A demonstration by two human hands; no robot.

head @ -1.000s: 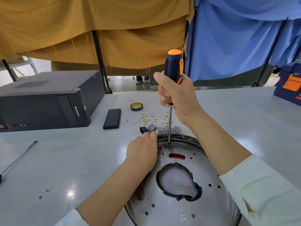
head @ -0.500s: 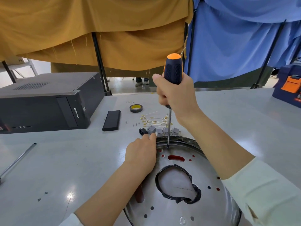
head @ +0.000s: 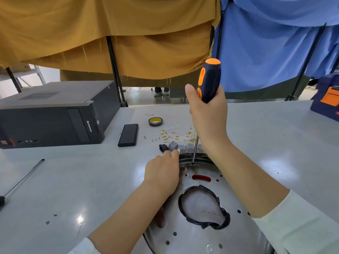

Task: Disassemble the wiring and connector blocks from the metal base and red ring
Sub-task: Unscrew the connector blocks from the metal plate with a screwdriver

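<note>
Head view: right hand (head: 208, 116) wrapped tight round screwdriver (head: 209, 83), held upright so tip seats in a screw near far rim of metal base (head: 238, 233). Left hand (head: 162, 174) pressed on rim, fingers loosely curled, clamping nothing, probably steadying base. Connector blocks (head: 183, 147) just beyond rim, wiring (head: 176, 134) behind them on surface (head: 73, 180). Red visible only through base's holes.

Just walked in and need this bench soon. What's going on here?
A person is unscrewing something on the metal base. The right hand grips a screwdriver upright, tip on a screw near the base's far rim. The left hand steadies that rim beside the grey connector blocks. Loose wires lie behind them.
</note>
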